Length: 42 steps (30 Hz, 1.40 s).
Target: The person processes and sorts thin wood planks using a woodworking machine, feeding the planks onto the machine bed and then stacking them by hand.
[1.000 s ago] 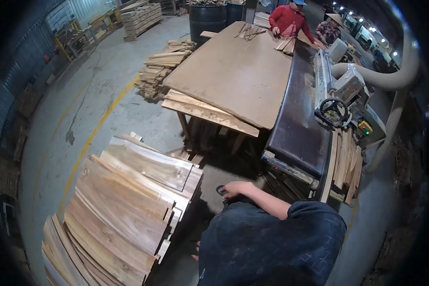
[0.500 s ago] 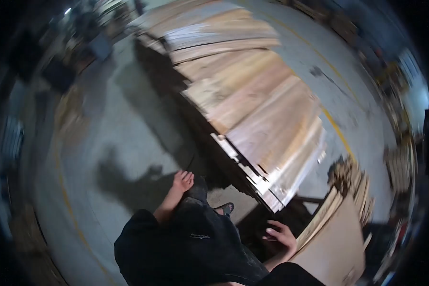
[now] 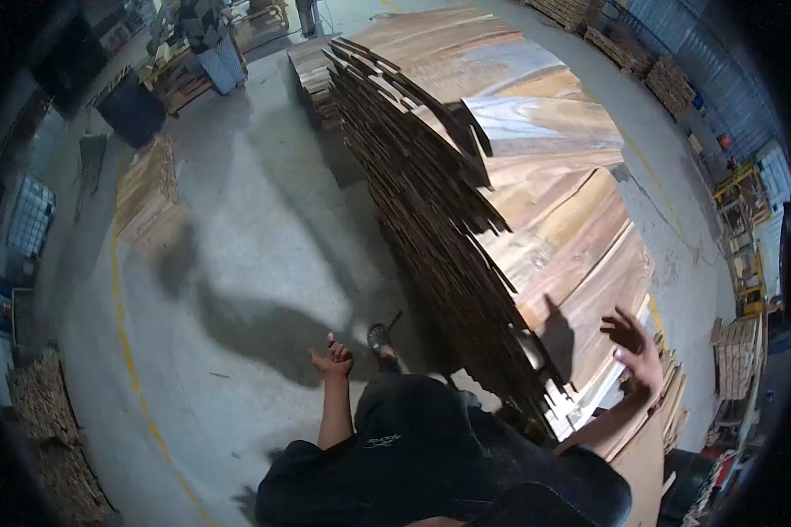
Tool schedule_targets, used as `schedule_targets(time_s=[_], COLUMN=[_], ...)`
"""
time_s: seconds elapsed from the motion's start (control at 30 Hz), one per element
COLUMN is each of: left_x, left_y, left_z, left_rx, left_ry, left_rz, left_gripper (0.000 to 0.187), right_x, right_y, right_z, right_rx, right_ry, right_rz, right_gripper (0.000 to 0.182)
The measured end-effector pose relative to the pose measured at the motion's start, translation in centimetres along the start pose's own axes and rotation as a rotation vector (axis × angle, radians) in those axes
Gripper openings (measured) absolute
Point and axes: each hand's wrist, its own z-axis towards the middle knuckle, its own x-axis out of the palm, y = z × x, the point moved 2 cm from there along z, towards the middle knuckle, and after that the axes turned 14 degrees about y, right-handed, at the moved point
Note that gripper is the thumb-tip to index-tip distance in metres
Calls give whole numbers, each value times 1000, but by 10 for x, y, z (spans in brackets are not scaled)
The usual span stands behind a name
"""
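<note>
1. Stretching along the floor on the person's right, the stack of wooden panels is unevenly fanned; as a whole it looks far too heavy to shift by hand
2. Single panels look thin, stiff and fairly light for their breadth, perhaps slippery on their smooth faces and splintery at the rims; the jutting edges facing the person seem the best hold, with both hands well apart
3. Right hand: fingers spread wide at the stack's near end, apparently clear of the wood, holding nothing
4. Left hand: half open above the floor, fingers loosely bent, empty
</note>
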Motion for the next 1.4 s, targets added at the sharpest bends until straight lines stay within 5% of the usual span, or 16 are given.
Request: schedule_targets(time_s=[0.03, 0.1, 0.27, 0.33, 0.5, 0.57, 0.63, 0.7, 0.8, 0.93, 1.0, 1.1, 1.17, 1.27, 1.33, 1.4], left_x=[7, 42, 157, 174, 167, 165, 177, 184, 182, 236, 267, 339, 339, 322, 388, 412], left_y=[-9, -20, -12, -8, -12, -3, 16, 33, 55, 101, 138, 205, 234, 253, 280, 286], left_z=[20, 62, 102, 114, 130, 120, 99, 78, 70, 49, 40, 11, 6, 21, -5, -12], left_rx=[-8, -285, -355, -307, -330, -409, -327, -342, -337, -492, -548, -662, -748, -403, -791, -782], left_ry=[4, 477, 321, 285, 228, 251, 168, 117, -26, 56, 173, 560, 607, 826, 568, 572], left_rz=[14, 27, 98, 123, 9, 66, 201, 337, 582, 876, 1022, 1309, 1037, 1521, 1784, 1797], left_gripper=[79, 76, 65, 57, 56, 56, 56, 53, 53, 60, 61, 61, 58, 63, 66, 68], right_x=[3, -5, -74, -108, -186, -231, -209, -225, -254, -230, -229, -272, -313, -411, -421, -405], right_y=[17, 31, -27, -43, -59, -73, -16, -4, -26, 3, 6, 23, 38, 10, 17, 37], right_z=[22, 55, 137, 172, 288, 347, 384, 390, 403, 391, 389, 405, 418, 463, 487, 482], right_rx=[-2, -20, -438, -403, -174, -117, -405, 56, 106, 15, -66, -151, -15, -79, -89, 134], right_ry=[43, 48, -420, -665, -733, -814, -874, -1027, -1026, -1139, -1223, -1176, -1023, -751, -576, -485], right_rz=[-43, -34, 357, 621, 874, 799, 778, 285, 161, -94, -182, -506, -532, -504, -395, -382], right_gripper=[94, 92, 66, 79, 108, 94, 77, 68, 63, 90, 89, 75, 78, 99, 106, 113])
